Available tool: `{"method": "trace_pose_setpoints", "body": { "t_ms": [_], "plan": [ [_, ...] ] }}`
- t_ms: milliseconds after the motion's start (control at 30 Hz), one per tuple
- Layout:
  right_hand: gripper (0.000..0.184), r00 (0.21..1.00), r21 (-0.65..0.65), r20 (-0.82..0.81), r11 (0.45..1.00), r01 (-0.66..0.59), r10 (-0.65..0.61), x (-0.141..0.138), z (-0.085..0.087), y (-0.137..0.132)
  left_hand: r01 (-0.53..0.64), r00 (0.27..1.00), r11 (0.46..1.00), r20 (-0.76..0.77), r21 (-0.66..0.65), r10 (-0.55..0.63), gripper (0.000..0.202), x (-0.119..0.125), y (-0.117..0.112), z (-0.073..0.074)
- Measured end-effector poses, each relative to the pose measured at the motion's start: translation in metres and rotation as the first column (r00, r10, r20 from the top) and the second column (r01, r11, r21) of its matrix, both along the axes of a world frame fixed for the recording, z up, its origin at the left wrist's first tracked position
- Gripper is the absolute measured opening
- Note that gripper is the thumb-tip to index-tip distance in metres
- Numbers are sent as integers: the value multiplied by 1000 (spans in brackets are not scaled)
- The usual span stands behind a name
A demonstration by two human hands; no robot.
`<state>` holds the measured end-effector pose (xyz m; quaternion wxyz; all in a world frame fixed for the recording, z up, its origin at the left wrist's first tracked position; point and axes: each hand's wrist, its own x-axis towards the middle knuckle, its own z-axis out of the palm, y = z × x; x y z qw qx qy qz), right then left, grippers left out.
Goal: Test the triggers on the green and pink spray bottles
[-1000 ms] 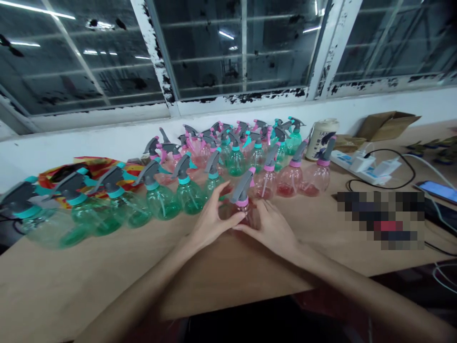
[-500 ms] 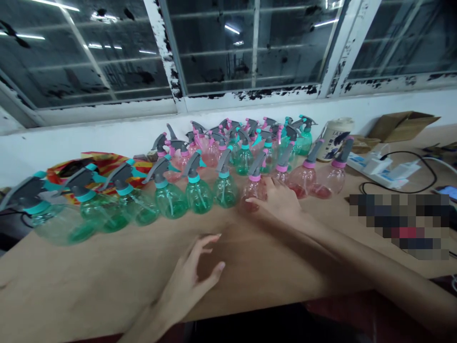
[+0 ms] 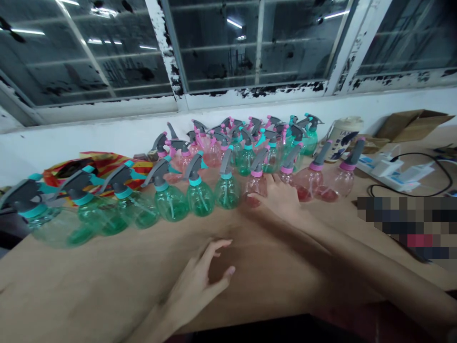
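Note:
My right hand point(image 3: 280, 197) is wrapped round the body of a pink spray bottle point(image 3: 256, 185). The thumb lies across its front and the other fingers are at its right side. That bottle stands upright with a grey trigger head and a pink collar. Over the bare tabletop nearer to me hovers my left hand point(image 3: 205, 269), fingers curved apart and nothing in them. The closest bottle to it is a green spray bottle point(image 3: 227, 191) with a teal collar, left of the pink one. Another pink spray bottle point(image 3: 286, 174) is partly hidden behind my right hand.
More green bottles point(image 3: 171, 202) continue the row leftward; pink ones point(image 3: 310, 178) continue it rightward. Behind them crowd several pink and green bottles point(image 3: 246, 159). A power strip point(image 3: 385, 174) with a black cable, a printed cup point(image 3: 344, 138) and a cardboard box point(image 3: 410, 126) are at right.
My left hand has shifted a little to the right, still spread. The view has turned slightly. My right hand stays on the same pink spray bottle.

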<state>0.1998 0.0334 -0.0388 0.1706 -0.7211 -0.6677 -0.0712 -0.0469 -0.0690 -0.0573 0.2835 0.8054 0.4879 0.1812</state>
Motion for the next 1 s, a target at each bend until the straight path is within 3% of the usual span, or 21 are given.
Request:
{"method": "trace_pose_setpoints", "body": {
  "t_ms": [133, 233, 367, 467, 633, 1000],
  "plan": [
    [62, 1000, -4, -7, 1000, 1, -1, 0, -1, 0, -50, 999, 998, 19, 23, 49, 33, 8, 22, 7],
    [59, 1000, -2, -18, 1000, 0, -1, -1, -1, -1, -157, 983, 979, -75, 133, 168, 50, 24, 52, 21],
    [57, 1000, 5, -28, 1000, -3, 3, -1, -1, -2, -248, 868, 906, -337, 344, 365, 75, 56, 92, 39],
    [57, 1000, 12, -28, 1000, -11, 12, 0, -1, -1, -293, 787, 867, -413, 402, 458, 75, 74, 111, 44],
    [61, 999, 20, -36, 1000, -13, 14, 0, 0, 1, -297, 761, 861, -443, 413, 475, 69, 79, 125, 44],
    [64, 998, 7, -53, 1000, -19, 20, -3, 0, 4, -189, 766, 920, -535, 343, 357, 63, 70, 125, 59]
  ]
}}
